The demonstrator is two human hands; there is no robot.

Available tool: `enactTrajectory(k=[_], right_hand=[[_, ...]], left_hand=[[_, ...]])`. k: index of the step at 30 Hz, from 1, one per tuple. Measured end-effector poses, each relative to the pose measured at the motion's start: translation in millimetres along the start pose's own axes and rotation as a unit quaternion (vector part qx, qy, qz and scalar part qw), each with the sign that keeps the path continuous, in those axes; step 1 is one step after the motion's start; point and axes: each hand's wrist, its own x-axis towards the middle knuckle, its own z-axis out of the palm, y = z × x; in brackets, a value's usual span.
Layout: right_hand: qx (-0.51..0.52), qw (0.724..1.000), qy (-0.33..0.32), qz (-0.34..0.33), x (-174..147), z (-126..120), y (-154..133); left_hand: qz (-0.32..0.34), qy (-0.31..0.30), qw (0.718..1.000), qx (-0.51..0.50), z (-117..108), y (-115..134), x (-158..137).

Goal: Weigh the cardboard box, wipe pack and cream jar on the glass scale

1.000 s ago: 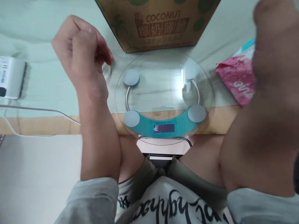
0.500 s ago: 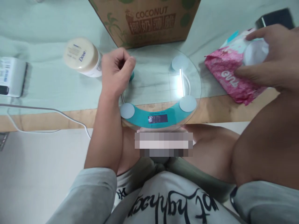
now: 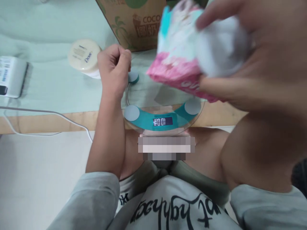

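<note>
My right hand [image 3: 254,54] grips a pink, white and turquoise tissue pack [image 3: 179,51], thumb and fingers spread around its white oval opening. The pack is held up over the right part of a round glass scale [image 3: 165,123] and covers some of it. On the scale's teal band, the small display is lit with digits. My left hand [image 3: 114,68] is closed in a loose fist by the scale's left edge, with nothing visible in it. Just left of that fist stands a cream-lidded Dove jar [image 3: 83,56], partly hidden by it.
Behind the scale stands a brown coconut carton [image 3: 134,22], partly covered by the pack. A white device [image 3: 13,76] lies at the far left, near a white cable [image 3: 48,111] that hangs over the wooden edge [image 3: 59,123]. My legs are under the scale's front edge.
My right hand has lifted the tissue pack from the cloth at the right and carried it left over the scale. My left fist has shifted slightly left. The display digits now look brighter.
</note>
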Motion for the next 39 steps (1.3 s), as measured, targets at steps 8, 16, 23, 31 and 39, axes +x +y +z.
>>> enactTrajectory(k=[8, 16, 23, 31, 39], right_hand=[[-0.043, 0.966, -0.219, -0.128, 31, 49, -25], [0.192, 0.948, 0.240, 0.084, 46, 85, 49], [0.155, 0.966, 0.173, 0.114, 52, 118, 88], [0.147, 0.971, 0.167, 0.093, 50, 112, 65], [0.389, 0.856, 0.283, 0.186, 56, 93, 64]], left_hand=[[-0.058, 0.065, 0.996, -0.022, 1, -3, -4], [-0.053, -0.003, 0.998, 0.020, 8, 0, -5], [-0.020, -0.008, 0.999, 0.036, 10, -8, -4], [0.001, -0.022, 0.997, 0.071, 9, 3, -5], [0.010, 0.079, 0.993, 0.090, 0, 25, -7]])
